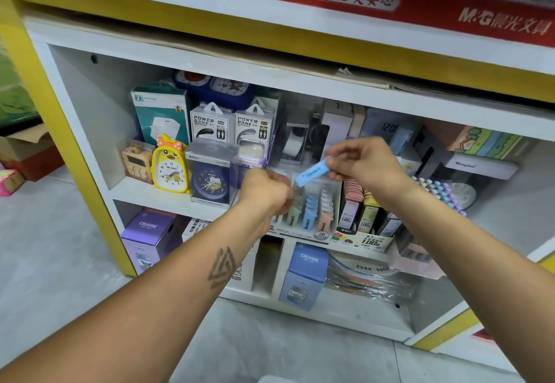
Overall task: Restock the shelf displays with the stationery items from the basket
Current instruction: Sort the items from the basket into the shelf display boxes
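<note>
Pinched btwn thumb and fingers of the right hand (pixel 365 163): a slim blue lead case (pixel 312 173), tilted, low end pointing down-left, held just above the clear display tray (pixel 318 234) marked 2B. Landmark = that tray, on the middle shelf board (pixel 168 199).

Left hand (pixel 264 191) at tray's left-front corner, fingers curled inward; can't tell if it holds anything, fingertips hidden behind the hand.

Inside tray: rows of upright pastel cases (pixel 310 214), green, blue, peach, packed front to back. Held case sits over the back of those rows, not touching them as far as visible.

Rt of tray, just beside: cardboard box of lead packs (pixel 365 223), pink/yellow tops. Left of tray: blue alarm clock in clear box (pixel 210 179), then yellow chick clock (pixel 170 166). Behind tray: power bank boxes (pixel 232 125). Below tray, lower shelf: blue CRUHRE box (pixel 304 274).
</note>
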Available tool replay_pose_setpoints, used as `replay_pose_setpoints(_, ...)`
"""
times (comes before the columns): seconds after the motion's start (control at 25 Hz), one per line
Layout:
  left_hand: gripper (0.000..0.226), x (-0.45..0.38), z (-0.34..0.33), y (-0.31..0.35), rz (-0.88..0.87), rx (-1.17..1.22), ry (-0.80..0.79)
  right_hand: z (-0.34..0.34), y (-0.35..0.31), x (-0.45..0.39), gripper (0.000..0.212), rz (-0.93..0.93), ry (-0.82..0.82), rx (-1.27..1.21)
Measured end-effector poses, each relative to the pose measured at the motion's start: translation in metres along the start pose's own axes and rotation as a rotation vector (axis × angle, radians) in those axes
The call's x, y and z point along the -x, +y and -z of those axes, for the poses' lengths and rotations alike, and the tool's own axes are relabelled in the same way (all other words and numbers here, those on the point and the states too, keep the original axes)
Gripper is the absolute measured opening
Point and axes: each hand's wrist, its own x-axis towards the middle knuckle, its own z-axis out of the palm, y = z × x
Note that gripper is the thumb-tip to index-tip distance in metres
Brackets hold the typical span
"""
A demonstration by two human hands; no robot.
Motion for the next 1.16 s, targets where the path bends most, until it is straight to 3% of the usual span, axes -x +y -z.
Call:
replay_pose_setpoints(0.16,0.03,0.004,-0.003,-0.008,-0.437,-0.937,-0.022,0.002,0.008,-0.012,0.009,0.315,0.132,0.747)
replay_pose_setpoints(0.24,0.039,0.004,-0.005,-0.017,-0.592,-1.172,-0.137,-0.007,0.017,-0.015,0.007,0.383,0.097,0.954)
replay_pose_setpoints(0.36,0.068,-0.001,-0.004,-0.029,-0.549,-1.378,-0.306,-0.022,0.031,-0.02,0.006,0.373,0.015,1.037)
replay_pose_setpoints(0.48,0.079,-0.004,0.0,-0.03,-0.529,-1.445,-0.356,-0.028,0.04,-0.022,0.006,0.34,-0.031,1.09)
replay_pose_setpoints(0.72,0.081,-0.004,-0.001,-0.03,-0.515,-1.444,-0.368,-0.027,0.042,-0.023,0.006,0.269,-0.088,1.066)
replay_pose_setpoints(0.88,0.081,-0.004,0.0,-0.029,-0.511,-1.44,-0.374,-0.026,0.039,-0.025,0.034,0.218,-0.201,1.182)
replay_pose_setpoints(1.0,0.074,-0.001,0.002,-0.03,-0.548,-1.39,-0.351,-0.016,0.032,-0.018,0.035,0.219,-0.07,0.97)
replay_pose_setpoints(1.08,0.062,0.005,0.002,-0.032,-0.628,-1.332,-0.268,-0.008,0.03,0.005,0.03,0.171,0.088,0.71)
replay_pose_setpoints(1.16,0.044,0.012,-0.006,-0.034,-0.747,-1.296,-0.172,-0.003,0.035,0.042,0.031,0.129,0.125,0.534)
